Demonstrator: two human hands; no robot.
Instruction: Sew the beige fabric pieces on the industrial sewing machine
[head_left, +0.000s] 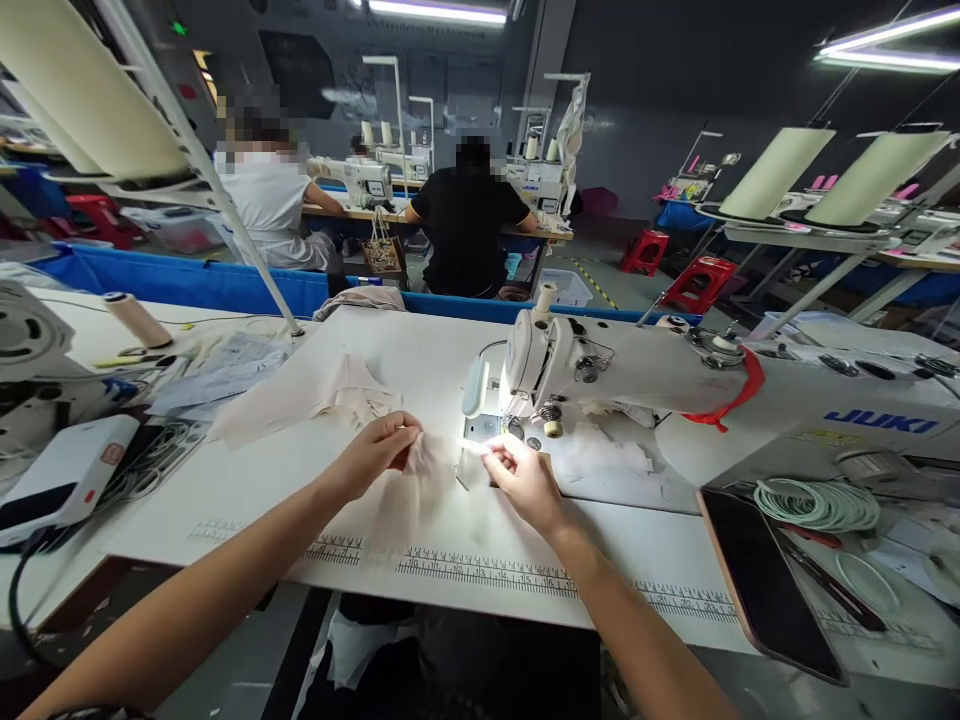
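My left hand (381, 450) pinches a piece of thin, pale cream fabric (401, 505), which hangs down onto the white table. To its right, my right hand (523, 478) is closed, thumb against fingers, at a brightly lit edge of pale material; glare hides exactly what is in the fingertips. Both hands are in front of the white sewing machine (592, 365), and the right one is nearest its needle area. Another pale fabric piece (349, 390) lies crumpled on the table beyond my left hand.
A phone (772, 580) lies at the right, beside a coil of pale green cord (817, 503) and tweezers (836, 583). At the left are a white box (67, 480) with cables and a thread cone (137, 320). Two people sit at machines ahead, beyond a blue cloth trough (172, 285).
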